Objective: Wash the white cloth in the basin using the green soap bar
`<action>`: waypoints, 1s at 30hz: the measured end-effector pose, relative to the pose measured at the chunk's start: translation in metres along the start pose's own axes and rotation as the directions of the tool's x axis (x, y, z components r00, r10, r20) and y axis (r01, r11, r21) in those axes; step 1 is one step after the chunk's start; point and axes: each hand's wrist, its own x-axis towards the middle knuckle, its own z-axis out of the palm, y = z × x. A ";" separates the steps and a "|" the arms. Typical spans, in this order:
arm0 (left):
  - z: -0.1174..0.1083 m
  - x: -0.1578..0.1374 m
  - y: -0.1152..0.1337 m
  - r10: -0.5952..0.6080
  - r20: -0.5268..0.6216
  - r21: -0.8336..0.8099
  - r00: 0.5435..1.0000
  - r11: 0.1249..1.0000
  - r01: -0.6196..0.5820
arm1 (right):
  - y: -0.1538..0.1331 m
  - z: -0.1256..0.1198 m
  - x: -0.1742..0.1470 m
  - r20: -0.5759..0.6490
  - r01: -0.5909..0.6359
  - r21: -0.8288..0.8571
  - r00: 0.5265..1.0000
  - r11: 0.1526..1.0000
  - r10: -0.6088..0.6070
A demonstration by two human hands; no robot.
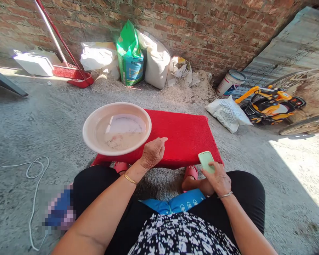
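Observation:
My left hand (154,152) is closed over the near edge of a low table covered with a red cloth (182,132). One fingertip points right; whatever its curled fingers may hold is hidden. Beside it, on the table's left part, stands a wide pale pink basin (89,141) with shallow water and small dark specks in it. Near the table's right front corner, my right hand (220,179) grips a flat pale green case (206,160) with rounded corners, like a phone case. It is tilted, its upper end over the cloth.
A blue packet (180,203) lies between my legs. On the concrete floor a white cord (37,187) curls at left. Sacks (156,63), a red dustpan (81,82) and a bucket (231,83) line the brick wall. At right are a white bag (228,113) and a yellow toy digger (273,106).

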 end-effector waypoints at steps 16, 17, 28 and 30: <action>-0.020 -0.044 0.046 0.085 0.996 -0.086 0.021 0.996 0.036 | -0.151 0.008 -0.009 0.042 0.545 0.169 0.828 0.821 -0.558; -0.015 -0.048 0.048 0.101 0.995 -0.101 -0.014 0.994 0.030 | -0.168 0.009 -0.012 0.064 0.588 0.155 0.796 0.794 -0.602; 0.005 -0.070 0.044 0.037 0.991 -0.041 0.130 0.999 0.023 | -0.176 0.007 0.001 0.141 0.499 0.053 0.854 0.865 -0.502; 0.003 -0.069 0.043 -0.014 0.991 0.008 0.135 0.999 0.046 | -0.169 0.000 0.011 0.144 0.385 0.077 0.908 0.920 -0.393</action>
